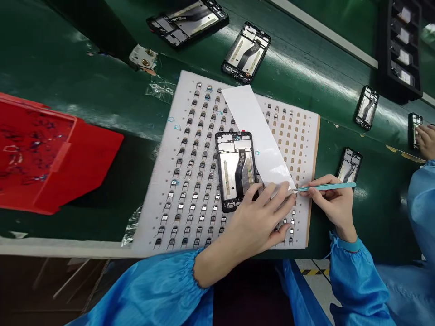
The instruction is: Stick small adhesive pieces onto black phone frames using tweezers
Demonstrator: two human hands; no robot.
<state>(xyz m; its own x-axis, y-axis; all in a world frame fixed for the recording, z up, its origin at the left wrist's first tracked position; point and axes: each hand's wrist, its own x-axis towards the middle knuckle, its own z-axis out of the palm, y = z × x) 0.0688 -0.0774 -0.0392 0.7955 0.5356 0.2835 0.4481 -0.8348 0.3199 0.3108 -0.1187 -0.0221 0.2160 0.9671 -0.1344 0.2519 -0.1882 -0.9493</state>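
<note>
My left hand (261,217) lies palm down with its fingers spread over the lower end of a white paper strip (258,127). Beside those fingers, an opened phone frame (236,172) with a black flex cable rests on a white foam board (163,181). Rows of small metal parts (192,208) stand in the board. Pinched in my right hand (335,203) are teal tweezers (331,186). Their tips reach the strip's lower end, close to my left fingertips. My left hand hides some of the parts beneath it.
A red bin (90,158) stands at the left. More phone frames (248,52) lie on the green work surface behind and to the right. A black rack (387,59) is at the back right. At the right edge, another person's hand (426,140) touches a phone frame.
</note>
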